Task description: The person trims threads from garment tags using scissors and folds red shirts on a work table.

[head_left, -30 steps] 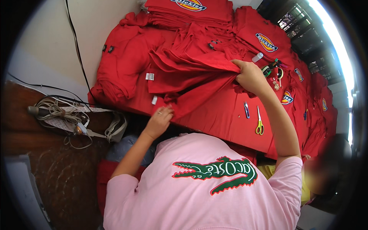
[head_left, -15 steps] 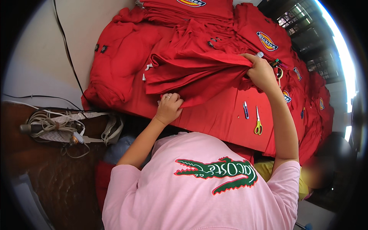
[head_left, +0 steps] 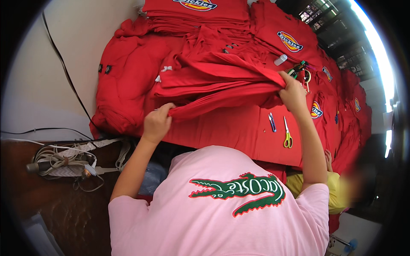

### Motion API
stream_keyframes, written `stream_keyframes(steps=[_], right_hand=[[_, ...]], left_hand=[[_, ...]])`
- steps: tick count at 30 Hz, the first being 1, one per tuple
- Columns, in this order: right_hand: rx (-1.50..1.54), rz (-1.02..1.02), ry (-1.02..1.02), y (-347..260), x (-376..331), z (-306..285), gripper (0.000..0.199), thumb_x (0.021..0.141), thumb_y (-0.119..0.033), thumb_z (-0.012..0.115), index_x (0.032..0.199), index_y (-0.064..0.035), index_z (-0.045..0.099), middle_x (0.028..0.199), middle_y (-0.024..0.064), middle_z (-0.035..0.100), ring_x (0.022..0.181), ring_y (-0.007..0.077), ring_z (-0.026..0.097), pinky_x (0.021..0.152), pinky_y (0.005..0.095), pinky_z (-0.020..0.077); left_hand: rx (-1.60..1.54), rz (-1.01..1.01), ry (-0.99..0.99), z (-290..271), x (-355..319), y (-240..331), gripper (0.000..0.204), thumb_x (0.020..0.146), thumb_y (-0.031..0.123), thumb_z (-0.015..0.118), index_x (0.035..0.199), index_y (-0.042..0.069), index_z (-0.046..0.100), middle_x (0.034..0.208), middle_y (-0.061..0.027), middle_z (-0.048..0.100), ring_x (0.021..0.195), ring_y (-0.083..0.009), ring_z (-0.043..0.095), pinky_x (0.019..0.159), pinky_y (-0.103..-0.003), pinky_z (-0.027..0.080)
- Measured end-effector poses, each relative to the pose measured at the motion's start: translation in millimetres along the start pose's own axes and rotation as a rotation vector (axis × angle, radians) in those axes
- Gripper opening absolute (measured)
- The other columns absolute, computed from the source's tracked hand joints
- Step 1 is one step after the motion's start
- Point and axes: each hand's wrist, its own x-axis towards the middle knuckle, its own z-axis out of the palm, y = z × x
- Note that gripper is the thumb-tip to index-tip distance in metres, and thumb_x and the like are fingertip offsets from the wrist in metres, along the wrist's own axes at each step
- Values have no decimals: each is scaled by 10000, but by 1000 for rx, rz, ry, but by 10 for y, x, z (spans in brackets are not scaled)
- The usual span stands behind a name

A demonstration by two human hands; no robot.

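Note:
A bunched red garment is stretched between my two hands above the red-covered table. My left hand is closed on its near left corner. At the other end, my right hand grips the gathered cloth in a fist. The fabric falls in long folds between them, and small white tags show at its left side. To the right of the cloth lie thread snips with blue handles and a pair of scissors with yellow-green handles.
Folded red garments are stacked at the back, and more lie at the right with round emblems. A white cylinder and a tape roll sit beyond my right hand. Cables hang at the left. A person in yellow is at the right.
My left hand has moved left and a little nearer, drawing the garment's edge out. My right hand has shifted slightly nearer. The view has turned a little.

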Motion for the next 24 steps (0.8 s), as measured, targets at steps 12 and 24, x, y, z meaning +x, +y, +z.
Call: stream_keyframes(steps=[12,24], right_hand=[[-50,131,-258,174,-276,506,519,797,-60,587,1311,-128,611,1183,168,691,1112,399,646,914,484,519],[205,34,-187,462,-720,776,610,746,53,608,1345,-61,612,1271,164,651,1189,377,609,1009,447,495]], left_hand=[[-365,52,76,136,733,45,151,879,48,661,1029,48,672,981,-148,674,909,-330,679,802,-405,541],[-300,-208,-160,975,-354,220,592,776,-56,625,1329,155,639,988,-89,661,978,-296,619,873,-412,506]])
